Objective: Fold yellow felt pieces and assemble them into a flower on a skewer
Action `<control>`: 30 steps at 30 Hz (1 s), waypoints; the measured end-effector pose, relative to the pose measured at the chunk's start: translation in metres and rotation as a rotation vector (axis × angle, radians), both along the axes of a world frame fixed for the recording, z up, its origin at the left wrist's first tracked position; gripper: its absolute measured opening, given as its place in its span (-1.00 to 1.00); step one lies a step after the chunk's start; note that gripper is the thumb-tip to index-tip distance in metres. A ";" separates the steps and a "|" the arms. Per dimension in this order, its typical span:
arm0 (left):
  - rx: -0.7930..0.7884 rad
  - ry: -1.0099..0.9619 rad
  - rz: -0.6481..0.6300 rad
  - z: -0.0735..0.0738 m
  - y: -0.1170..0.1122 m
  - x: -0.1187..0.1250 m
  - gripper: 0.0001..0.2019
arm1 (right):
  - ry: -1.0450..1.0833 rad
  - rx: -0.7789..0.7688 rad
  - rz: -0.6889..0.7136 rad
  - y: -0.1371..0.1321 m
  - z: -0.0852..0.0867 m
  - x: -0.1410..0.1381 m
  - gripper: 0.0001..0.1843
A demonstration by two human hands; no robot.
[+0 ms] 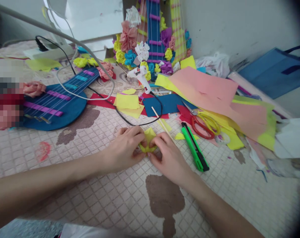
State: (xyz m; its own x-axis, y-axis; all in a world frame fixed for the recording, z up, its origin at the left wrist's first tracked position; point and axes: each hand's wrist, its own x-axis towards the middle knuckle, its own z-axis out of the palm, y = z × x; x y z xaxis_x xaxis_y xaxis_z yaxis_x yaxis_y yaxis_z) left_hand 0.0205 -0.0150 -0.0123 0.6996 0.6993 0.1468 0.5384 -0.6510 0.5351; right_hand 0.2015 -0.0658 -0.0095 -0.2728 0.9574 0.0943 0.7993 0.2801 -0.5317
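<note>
The scene is lit in a flat, diffuse way, its light source left out of view. The strongest brightness is returned by the white board (96,16). Only faint, soft-edged shadows are cast on the cloth (115,198) around the hands (127,145). Fine detail is softened, more so towards the right, whose corners are darkened by vignetting; one patch at left is pixelated.

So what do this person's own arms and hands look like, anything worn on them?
The left hand and right hand are ungloved, and no rings or markings stand out, though parts of each are hidden. The left forearm and right forearm are bare, with no sleeve, watch or bracelet showing.
</note>
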 end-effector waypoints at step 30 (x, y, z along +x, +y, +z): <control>-0.052 -0.205 -0.072 0.009 0.003 -0.003 -0.84 | -0.026 -0.005 -0.028 -0.001 0.000 -0.003 -0.88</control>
State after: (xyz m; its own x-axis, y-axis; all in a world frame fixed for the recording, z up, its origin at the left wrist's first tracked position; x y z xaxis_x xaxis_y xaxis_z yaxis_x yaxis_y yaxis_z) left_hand 0.0174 -0.0115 -0.0031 0.7070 0.6592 0.2562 0.3684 -0.6524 0.6623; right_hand 0.1982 -0.0671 -0.0096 -0.2480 0.9652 0.0825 0.8203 0.2545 -0.5122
